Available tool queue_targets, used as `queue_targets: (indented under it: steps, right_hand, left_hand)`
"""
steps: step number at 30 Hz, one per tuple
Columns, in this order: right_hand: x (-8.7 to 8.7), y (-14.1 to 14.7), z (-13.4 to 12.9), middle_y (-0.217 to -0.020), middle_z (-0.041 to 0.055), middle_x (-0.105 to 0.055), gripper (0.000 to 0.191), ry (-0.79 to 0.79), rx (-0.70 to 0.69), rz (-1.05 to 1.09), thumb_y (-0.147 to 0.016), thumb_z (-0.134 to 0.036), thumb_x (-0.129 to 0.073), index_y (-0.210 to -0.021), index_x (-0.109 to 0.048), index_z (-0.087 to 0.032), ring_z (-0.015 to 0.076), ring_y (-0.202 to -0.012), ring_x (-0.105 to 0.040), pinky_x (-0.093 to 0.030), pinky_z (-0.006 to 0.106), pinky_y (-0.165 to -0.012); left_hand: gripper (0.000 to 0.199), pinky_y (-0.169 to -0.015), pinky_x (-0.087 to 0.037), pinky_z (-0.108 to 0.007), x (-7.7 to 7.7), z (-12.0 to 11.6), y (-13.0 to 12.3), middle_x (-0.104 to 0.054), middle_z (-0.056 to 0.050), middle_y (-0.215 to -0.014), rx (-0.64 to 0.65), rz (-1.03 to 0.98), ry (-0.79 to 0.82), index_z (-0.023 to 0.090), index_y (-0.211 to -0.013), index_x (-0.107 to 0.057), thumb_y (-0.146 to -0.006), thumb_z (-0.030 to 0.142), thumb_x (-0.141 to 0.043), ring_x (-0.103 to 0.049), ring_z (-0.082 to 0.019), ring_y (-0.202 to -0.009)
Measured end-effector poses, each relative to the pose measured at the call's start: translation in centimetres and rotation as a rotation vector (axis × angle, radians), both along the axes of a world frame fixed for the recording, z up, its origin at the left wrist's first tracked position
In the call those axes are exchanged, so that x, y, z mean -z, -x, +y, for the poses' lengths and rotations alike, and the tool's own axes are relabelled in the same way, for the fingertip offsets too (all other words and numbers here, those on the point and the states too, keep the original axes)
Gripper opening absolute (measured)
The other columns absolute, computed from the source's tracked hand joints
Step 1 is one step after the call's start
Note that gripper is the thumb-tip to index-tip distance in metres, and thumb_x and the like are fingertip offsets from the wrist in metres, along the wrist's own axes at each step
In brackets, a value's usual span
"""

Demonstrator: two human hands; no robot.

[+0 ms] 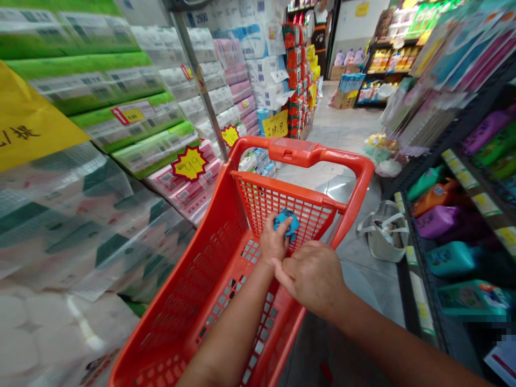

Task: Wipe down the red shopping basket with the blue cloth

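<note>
the stacked paper packs (pixel 100 80) fill the left side of the view, and a shelf (pixel 484 204) of coloured bottles runs down the right. between them stands the red basket (pixel 189 274), its near end low in the view, its raised handle (pixel 346 158) at the far end. a pale bag (pixel 382 242) sits on the floor beside the shelf, to the right of the basket.

inside the far end is a panel with holes (pixel 258 199). the right hand (pixel 314 274) is over the basket's right side, fingers curled inward and bunched, thumb side beside the left wrist; whether it grips the rim or touches that wrist, i cannot tell, and no separate thing shows in it.

the left hand (pixel 274 242) reaches in along the basket, fingers bent round a small blue bundle (pixel 287 221) and only partly closed because the bundle fills them. the bundle lies just in front of the panel, at the fingertips and a little to their right. it looks roundish and crumpled, so no clear long axis shows. the left hand is the nearer, already touching it; the right hand is lower and further right, apart from it.
</note>
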State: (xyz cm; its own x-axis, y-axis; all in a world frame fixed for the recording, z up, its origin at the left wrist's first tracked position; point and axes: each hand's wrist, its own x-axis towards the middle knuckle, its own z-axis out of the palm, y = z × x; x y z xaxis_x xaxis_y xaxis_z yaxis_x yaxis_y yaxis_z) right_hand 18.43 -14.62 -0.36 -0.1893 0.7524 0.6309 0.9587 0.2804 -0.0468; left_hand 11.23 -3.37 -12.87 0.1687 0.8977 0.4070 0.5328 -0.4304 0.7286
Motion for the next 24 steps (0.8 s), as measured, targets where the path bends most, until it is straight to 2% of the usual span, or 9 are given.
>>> queue_targets:
  steps: [2, 4, 9, 13, 15, 17, 19, 21, 24]
  right_hand:
    - [-0.1, 0.1, 0.1, -0.049, 0.0011, -0.061, 0.042, -0.031, -0.017, 0.026, -0.091, -0.027, -0.058, -0.05, -0.061, -0.02, 0.0152, -0.047, -0.051, -0.032, 0.034, -0.062]
    - [-0.2, 0.1, 0.1, -0.049, 0.001, -0.061, 0.041, -0.036, -0.014, 0.026, -0.09, -0.027, -0.057, -0.05, -0.061, -0.02, 0.0152, -0.047, -0.051, -0.031, 0.034, -0.062]
    - [-0.1, 0.3, 0.0, -0.049, 0.0007, -0.061, 0.041, -0.023, -0.011, 0.028, -0.091, -0.027, -0.057, -0.05, -0.062, -0.021, 0.015, -0.048, -0.052, -0.03, 0.034, -0.063]
    - [-0.1, 0.4, 0.0, -0.048, -0.0008, -0.06, 0.043, -0.026, -0.019, 0.044, -0.092, -0.028, -0.057, -0.05, -0.061, -0.021, 0.014, -0.047, -0.051, -0.031, 0.033, -0.065]
    - [-0.1, 0.5, 0.1, -0.048, -0.0011, -0.06, 0.044, -0.035, -0.021, 0.04, -0.093, -0.028, -0.056, -0.05, -0.06, -0.021, 0.0141, -0.047, -0.051, -0.03, 0.033, -0.064]
    - [-0.1, 0.5, 0.1, -0.048, -0.001, -0.06, 0.043, -0.036, -0.016, 0.036, -0.092, -0.028, -0.056, -0.05, -0.061, -0.021, 0.0143, -0.047, -0.051, -0.03, 0.033, -0.064]
    - [0.0, 0.5, 0.2, -0.049, -0.0008, -0.061, 0.042, -0.032, -0.017, 0.035, -0.092, -0.027, -0.057, -0.05, -0.061, -0.021, 0.0144, -0.047, -0.051, -0.03, 0.034, -0.064]
    - [0.1, 0.5, 0.2, -0.049, -0.0006, -0.061, 0.042, -0.027, -0.025, 0.033, -0.092, -0.027, -0.058, -0.05, -0.061, -0.021, 0.0145, -0.047, -0.051, -0.031, 0.034, -0.065]
    - [0.1, 0.5, 0.5, -0.049, -0.0005, -0.061, 0.041, -0.028, -0.028, 0.028, -0.091, -0.027, -0.059, -0.05, -0.061, -0.021, 0.0148, -0.048, -0.052, -0.03, 0.034, -0.065]
  left_hand:
    - [0.05, -0.102, -0.051, -0.044, -0.2, 1.5, 0.8, -0.045, -0.009, -0.142, -0.084, -0.004, -0.031, 0.03, -0.127, -0.062, -0.08, 0.011, -0.061, -0.055, -0.028, -0.125]
    - [0.052, -0.104, -0.049, -0.046, -0.1, 1.9, 0.7, -0.042, -0.011, -0.143, -0.133, -0.003, -0.051, 0.027, -0.132, -0.058, -0.083, 0.012, -0.057, -0.052, -0.028, -0.128]
    - [0.049, -0.096, -0.055, -0.037, 0.1, 2.0, 0.5, -0.052, -0.003, -0.136, -0.049, 0.059, -0.064, 0.034, -0.114, -0.069, -0.07, 0.011, -0.071, -0.06, -0.025, -0.116]
    - [0.046, -0.098, -0.053, -0.042, -1.3, 5.5, 2.8, -0.044, -0.013, -0.135, -0.249, 0.015, -0.06, 0.024, -0.127, -0.06, -0.084, 0.012, -0.057, -0.059, -0.027, -0.117]
    - [0.046, -0.099, -0.052, -0.044, -1.7, 6.5, 3.4, -0.042, -0.016, -0.135, -0.301, -0.004, -0.063, 0.019, -0.133, -0.054, -0.088, 0.013, -0.051, -0.058, -0.028, -0.118]
    - [0.046, -0.098, -0.053, -0.041, -1.4, 6.1, 3.2, -0.044, -0.013, -0.136, -0.22, 0.012, -0.073, 0.022, -0.129, -0.058, -0.084, 0.013, -0.057, -0.059, -0.026, -0.117]
    - [0.046, -0.094, -0.055, -0.035, -0.6, 4.7, 2.8, -0.05, -0.006, -0.135, -0.073, 0.046, -0.08, 0.028, -0.118, -0.066, -0.076, 0.012, -0.067, -0.061, -0.023, -0.113]
    - [0.046, -0.092, -0.056, -0.033, 0.4, 3.6, 2.4, -0.054, -0.003, -0.133, 0.019, 0.064, -0.079, 0.031, -0.111, -0.069, -0.07, 0.01, -0.071, -0.061, -0.023, -0.114]
    - [0.044, -0.1, -0.053, -0.039, 1.4, 3.1, 1.9, -0.05, -0.006, -0.139, -0.013, 0.035, -0.068, 0.028, -0.118, -0.066, -0.078, 0.01, -0.064, -0.056, -0.025, -0.123]
